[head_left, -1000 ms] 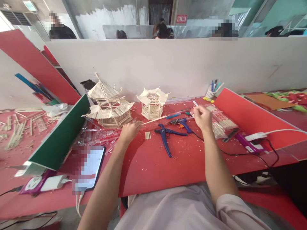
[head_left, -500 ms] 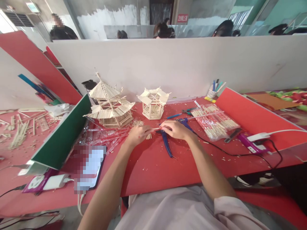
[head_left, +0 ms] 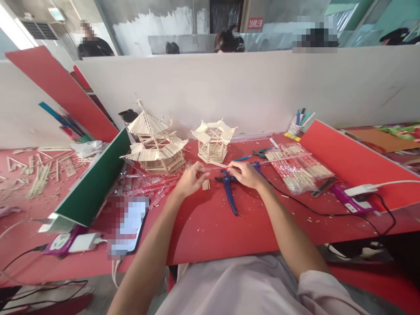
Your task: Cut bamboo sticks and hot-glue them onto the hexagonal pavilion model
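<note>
A thin pale wooden stick (head_left: 218,164) juts leftward from my right hand (head_left: 246,173), whose fingers are pinched around its end. My left hand (head_left: 192,180) is just left of it, thumb and fingers apart; a faint clear strip shows between the hands, too blurred to name. Below the right hand lies a blue-handled cutter (head_left: 229,194), partly covered by the fingers. A short row of cut sticks (head_left: 206,185) rests on the red table near my left fingertips. Behind the hands stand a small hexagonal stick pavilion (head_left: 213,142) and a taller tiered stick pagoda (head_left: 154,144).
At the right are packed wooden sticks (head_left: 298,168), a blue glue gun (head_left: 255,166) with its cord, and a purple power strip (head_left: 352,199). A phone (head_left: 133,223) lies left, beside a green board (head_left: 95,183). A white partition (head_left: 256,87) runs behind; people are beyond it.
My left hand has opened off the stick and moved slightly away from my right hand, which keeps hold. The whole view has shifted a little.
</note>
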Motion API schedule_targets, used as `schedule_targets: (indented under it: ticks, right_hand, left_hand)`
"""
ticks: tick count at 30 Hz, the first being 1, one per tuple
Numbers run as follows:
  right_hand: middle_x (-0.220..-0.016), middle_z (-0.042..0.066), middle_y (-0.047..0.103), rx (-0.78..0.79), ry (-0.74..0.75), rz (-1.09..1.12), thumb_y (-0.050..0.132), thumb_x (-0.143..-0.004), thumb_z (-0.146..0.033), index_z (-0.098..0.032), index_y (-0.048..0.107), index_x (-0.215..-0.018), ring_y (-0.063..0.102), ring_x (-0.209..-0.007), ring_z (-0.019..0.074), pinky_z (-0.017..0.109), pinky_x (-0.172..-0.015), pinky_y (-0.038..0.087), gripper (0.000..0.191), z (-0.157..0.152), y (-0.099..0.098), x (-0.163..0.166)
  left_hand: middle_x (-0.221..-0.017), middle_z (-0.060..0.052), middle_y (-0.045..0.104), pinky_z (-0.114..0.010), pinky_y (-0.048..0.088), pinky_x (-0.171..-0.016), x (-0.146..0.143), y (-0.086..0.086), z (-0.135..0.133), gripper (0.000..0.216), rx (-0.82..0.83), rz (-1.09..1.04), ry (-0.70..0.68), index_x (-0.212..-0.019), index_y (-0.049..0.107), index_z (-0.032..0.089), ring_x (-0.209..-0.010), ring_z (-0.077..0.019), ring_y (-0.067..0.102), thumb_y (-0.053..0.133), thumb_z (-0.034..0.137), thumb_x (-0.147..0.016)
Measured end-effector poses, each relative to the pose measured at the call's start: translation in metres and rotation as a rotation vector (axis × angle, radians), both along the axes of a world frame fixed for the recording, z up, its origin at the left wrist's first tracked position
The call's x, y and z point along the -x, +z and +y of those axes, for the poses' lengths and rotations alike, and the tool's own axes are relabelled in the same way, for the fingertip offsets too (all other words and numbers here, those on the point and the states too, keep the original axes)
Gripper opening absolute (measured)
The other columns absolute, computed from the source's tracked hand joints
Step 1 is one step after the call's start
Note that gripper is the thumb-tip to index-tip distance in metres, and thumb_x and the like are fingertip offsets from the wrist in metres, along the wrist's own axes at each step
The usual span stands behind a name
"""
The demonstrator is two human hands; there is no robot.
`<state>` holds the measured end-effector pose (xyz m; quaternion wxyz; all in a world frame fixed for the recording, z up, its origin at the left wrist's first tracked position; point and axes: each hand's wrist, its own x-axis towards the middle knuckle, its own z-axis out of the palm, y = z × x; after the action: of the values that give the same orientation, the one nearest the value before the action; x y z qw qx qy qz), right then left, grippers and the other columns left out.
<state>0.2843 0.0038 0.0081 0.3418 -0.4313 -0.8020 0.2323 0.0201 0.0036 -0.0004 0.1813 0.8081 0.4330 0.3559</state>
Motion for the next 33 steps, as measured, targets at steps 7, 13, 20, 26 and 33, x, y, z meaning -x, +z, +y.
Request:
schedule_targets:
  ticks: [7, 13, 20, 26, 33]
  right_hand:
    - [-0.079, 0.003, 0.071, 0.018, -0.019, 0.034, 0.050, -0.096, -0.038, -0.021, 0.063, -0.084, 0.063, -0.073, 0.0200, 0.027, -0.067, 0.042, 0.025, 0.001, -0.005, 0.009]
    - [-0.071, 0.003, 0.067, 0.028, -0.106, 0.141, 0.050, -0.094, -0.038, -0.021, 0.059, -0.078, 0.062, -0.068, 0.0201, 0.028, -0.066, 0.041, 0.024, 0.002, -0.004, 0.014]
    - [-0.080, 0.004, 0.071, 0.019, -0.003, 0.173, 0.051, -0.094, -0.037, -0.021, 0.062, -0.082, 0.065, -0.075, 0.0217, 0.029, -0.069, 0.043, 0.022, -0.005, -0.001, 0.025]
    - [-0.079, 0.004, 0.069, 0.028, 0.020, 0.266, 0.051, -0.095, -0.040, -0.021, 0.061, -0.082, 0.064, -0.077, 0.0216, 0.029, -0.072, 0.045, 0.025, -0.007, 0.001, 0.033]
    - [-0.082, 0.005, 0.071, 0.075, 0.091, 0.270, 0.052, -0.096, -0.043, -0.020, 0.064, -0.087, 0.065, -0.076, 0.0211, 0.029, -0.069, 0.044, 0.027, -0.008, -0.007, 0.041]
  left_hand:
    - [-0.123, -0.009, 0.071, -0.040, 0.053, -0.097, -0.010, 0.005, -0.008, 0.033, -0.028, -0.027, -0.308, -0.122, 0.069, 0.024, -0.112, -0.0245, 0.066, 0.056, 0.044, -0.099]
    - [-0.148, -0.011, 0.057, -0.049, 0.043, -0.115, -0.022, 0.012, -0.019, 0.040, -0.011, -0.048, -0.347, -0.136, 0.062, 0.027, -0.138, -0.0279, 0.052, 0.055, 0.042, -0.100]
    - [-0.149, -0.013, 0.053, -0.040, 0.054, -0.099, -0.031, -0.001, -0.039, 0.055, 0.146, -0.213, -0.200, -0.149, 0.048, 0.027, -0.118, -0.0247, 0.064, 0.057, 0.047, -0.098]
    - [-0.135, -0.013, 0.057, -0.034, 0.056, -0.092, -0.034, -0.003, -0.047, 0.049, 0.186, -0.333, -0.050, -0.142, 0.055, 0.026, -0.111, -0.0219, 0.064, 0.057, 0.048, -0.098]
    - [-0.135, -0.013, 0.060, -0.037, 0.054, -0.099, -0.042, 0.001, -0.052, 0.049, 0.205, -0.412, -0.036, -0.137, 0.059, 0.022, -0.115, -0.0228, 0.064, 0.058, 0.048, -0.096]
